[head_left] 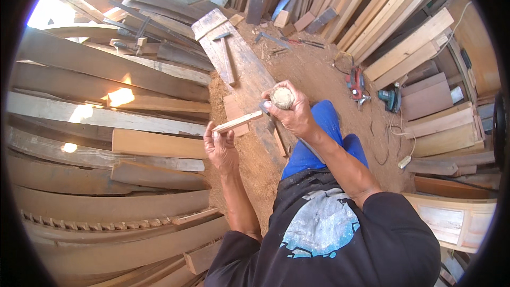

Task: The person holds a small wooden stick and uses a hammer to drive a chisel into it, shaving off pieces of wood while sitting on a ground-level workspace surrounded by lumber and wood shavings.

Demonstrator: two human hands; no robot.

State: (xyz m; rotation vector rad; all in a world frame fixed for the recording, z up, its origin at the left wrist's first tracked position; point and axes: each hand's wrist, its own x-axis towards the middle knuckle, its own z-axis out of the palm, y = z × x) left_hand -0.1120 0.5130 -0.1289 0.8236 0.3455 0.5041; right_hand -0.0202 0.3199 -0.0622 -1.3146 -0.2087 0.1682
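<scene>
left hand [222,152] holds one strip [238,123] — right hand [297,118] one round piece [282,97].

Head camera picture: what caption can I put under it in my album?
Left hand holds a wooden stick, right hand grips something round, and a hammer lies on a board.

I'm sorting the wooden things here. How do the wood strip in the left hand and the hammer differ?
The wood strip is held up in the left hand; the hammer lies on the plank. The wood strip is a plain stick; the hammer has a grey head set across its handle. Both are long and narrow, with wood showing.
</scene>
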